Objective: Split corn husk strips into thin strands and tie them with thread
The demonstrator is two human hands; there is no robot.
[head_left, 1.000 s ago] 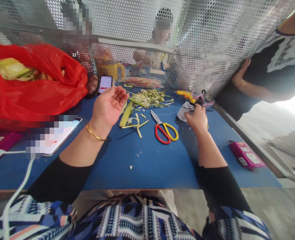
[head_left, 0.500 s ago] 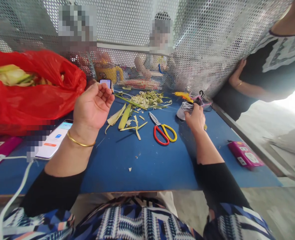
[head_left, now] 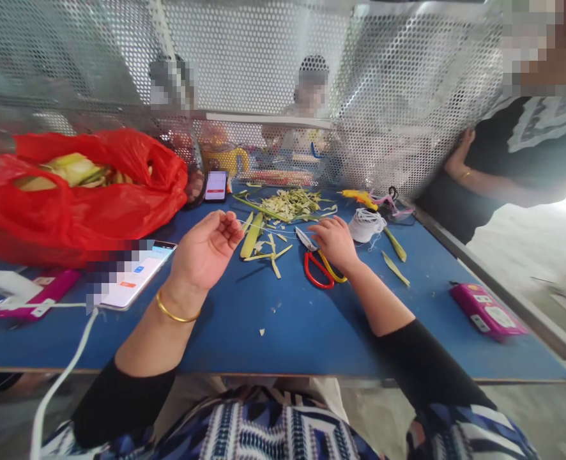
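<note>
My left hand [head_left: 212,250] is raised over the left part of the table, palm turned up, fingers curled on the end of a thin white thread [head_left: 269,229]. The thread stretches right towards my right hand [head_left: 335,240], whose bent fingers meet at it; their tips are partly hidden. Under that hand lie scissors [head_left: 318,273] with one red and one yellow handle, blades pointing away. Just right of it stands a cone of white thread [head_left: 365,225]. Between my hands lie a folded green corn husk [head_left: 252,235] and several crossed husk strips [head_left: 273,257].
A red plastic bag [head_left: 134,217] of husks fills the left, beside a phone [head_left: 137,278] with a white cable. Husk scraps [head_left: 292,203] lie at the back before a perforated metal screen [head_left: 259,70]. A purple packet [head_left: 487,310] sits right; a person in black [head_left: 494,160] stands beyond.
My right hand has left the thread cone and moved left over the scissors. My left hand still has its fingers curled on the thread. The whole view has shifted slightly.
</note>
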